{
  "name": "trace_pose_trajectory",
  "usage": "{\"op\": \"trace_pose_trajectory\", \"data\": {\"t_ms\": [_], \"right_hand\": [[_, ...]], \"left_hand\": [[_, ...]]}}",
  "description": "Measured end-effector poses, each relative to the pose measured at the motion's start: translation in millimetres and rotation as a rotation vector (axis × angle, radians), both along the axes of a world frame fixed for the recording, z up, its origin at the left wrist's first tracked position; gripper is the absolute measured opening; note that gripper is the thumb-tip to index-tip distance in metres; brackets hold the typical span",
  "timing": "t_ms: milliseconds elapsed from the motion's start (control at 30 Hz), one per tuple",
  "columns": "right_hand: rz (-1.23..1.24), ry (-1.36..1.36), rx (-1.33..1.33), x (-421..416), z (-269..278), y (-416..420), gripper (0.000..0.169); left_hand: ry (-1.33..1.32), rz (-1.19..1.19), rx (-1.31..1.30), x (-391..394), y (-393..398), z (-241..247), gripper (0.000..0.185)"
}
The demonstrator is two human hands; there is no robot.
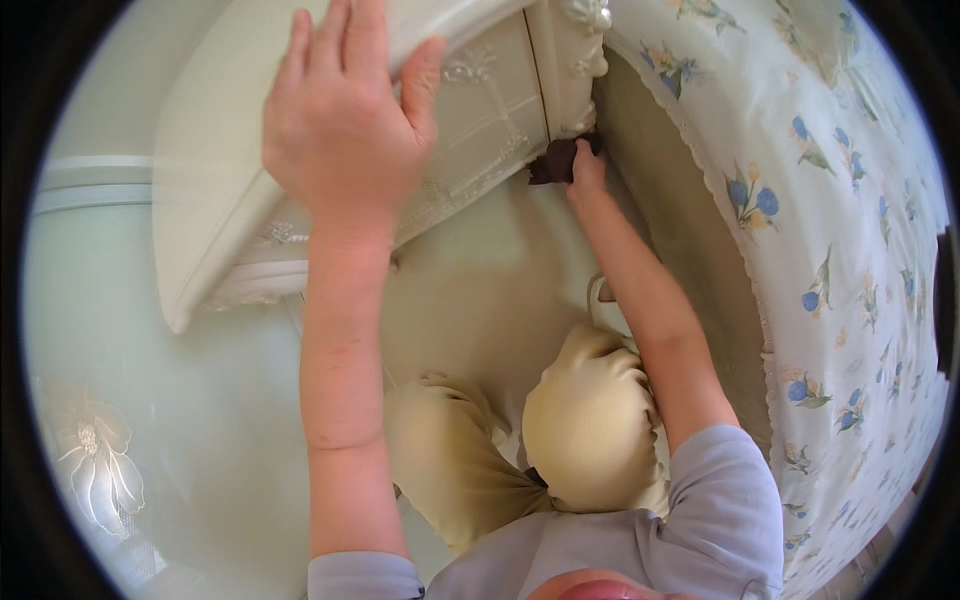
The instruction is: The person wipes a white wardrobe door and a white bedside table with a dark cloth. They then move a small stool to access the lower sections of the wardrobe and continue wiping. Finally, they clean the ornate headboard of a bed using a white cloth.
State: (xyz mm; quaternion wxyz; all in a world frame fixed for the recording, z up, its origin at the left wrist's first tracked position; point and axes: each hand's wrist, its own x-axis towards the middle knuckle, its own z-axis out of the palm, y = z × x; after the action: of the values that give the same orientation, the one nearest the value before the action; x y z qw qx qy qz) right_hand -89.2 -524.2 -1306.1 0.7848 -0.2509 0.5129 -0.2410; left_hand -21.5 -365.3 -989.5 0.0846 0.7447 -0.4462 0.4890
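Note:
My left hand (341, 127) lies flat, fingers spread, on the top of a cream carved cabinet (232, 202), holding nothing. Low down at the cabinet's far right corner, my right hand (589, 165) holds a dark brown cloth (559, 161) against the base, near the floor. Raised floral carvings and panel lines mark the cabinet's front. Part of the cloth is hidden under my fingers.
A white bedspread with blue flowers (817, 300) hangs at the right, close beside my right arm. Pale floor (480, 292) shows between the cabinet and my bent knees. A glossy pale wall (217, 420) with a flower motif stands at the left.

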Motion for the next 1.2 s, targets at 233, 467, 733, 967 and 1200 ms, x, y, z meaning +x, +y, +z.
{"op": "trace_pose_trajectory", "data": {"t_ms": [233,467,733,967,1200], "right_hand": [[0.042,-0.128,-0.499,-3,121,0,0.07],[0.003,-0.351,-0.608,-29,236,7,0.062],[0.014,-0.59,-1.043,-63,373,44,0.054],[0.857,-0.679,-1.09,31,417,67,0.069],[1.305,-0.703,-0.664,102,412,87,0.07]], "left_hand": [[0.071,0.1,0.007,-7,3,5,0.046],[0.15,0.055,0.008,-13,2,11,0.051],[0.354,-0.024,0.016,-17,14,19,0.066],[0.839,-0.619,-0.508,40,50,78,0.07],[1.253,-0.329,-0.238,104,112,110,0.051]]}}
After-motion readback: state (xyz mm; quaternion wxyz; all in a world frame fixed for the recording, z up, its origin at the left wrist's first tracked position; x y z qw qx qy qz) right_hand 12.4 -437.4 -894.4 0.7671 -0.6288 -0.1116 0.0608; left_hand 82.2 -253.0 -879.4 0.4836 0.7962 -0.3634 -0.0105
